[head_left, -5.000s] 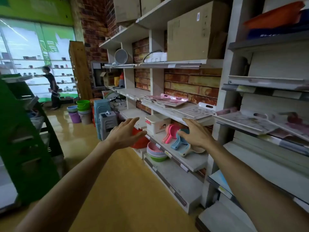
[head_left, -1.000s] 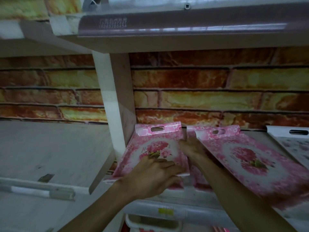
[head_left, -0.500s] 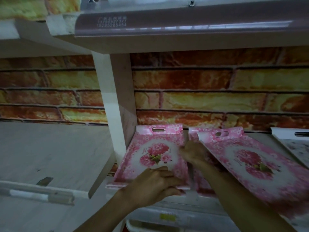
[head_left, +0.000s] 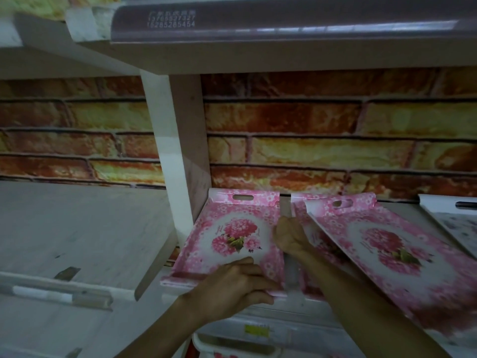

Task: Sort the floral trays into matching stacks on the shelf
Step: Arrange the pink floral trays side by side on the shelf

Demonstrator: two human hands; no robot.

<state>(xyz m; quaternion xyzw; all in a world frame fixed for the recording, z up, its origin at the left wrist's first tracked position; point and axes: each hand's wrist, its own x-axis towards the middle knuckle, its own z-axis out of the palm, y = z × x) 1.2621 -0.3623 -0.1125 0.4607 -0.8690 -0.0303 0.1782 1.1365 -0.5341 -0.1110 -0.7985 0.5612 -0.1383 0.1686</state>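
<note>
A pink floral tray [head_left: 232, 236] lies on the shelf [head_left: 291, 280] beside the white upright post [head_left: 180, 151]. My left hand [head_left: 232, 285] grips its front edge. To the right, a second pink floral tray [head_left: 387, 249] of the same pattern is tilted up over another pink tray [head_left: 299, 205], which is mostly hidden. My right hand [head_left: 291, 236] is in the gap between the stacks, fingers curled on the tilted tray's left edge. A white tray with a grey pattern [head_left: 454, 220] sits at the far right.
A brick-pattern wall [head_left: 309, 130] backs the shelf. The upper shelf with its price rail [head_left: 258, 21] hangs low overhead. A bare grey shelf [head_left: 77, 228] extends to the left of the post. A white plastic container [head_left: 232, 344] stands below.
My left hand has slid back from the middle of the left tray to its front edge, uncovering the flower print. My right hand stays at the tilted tray's edge.
</note>
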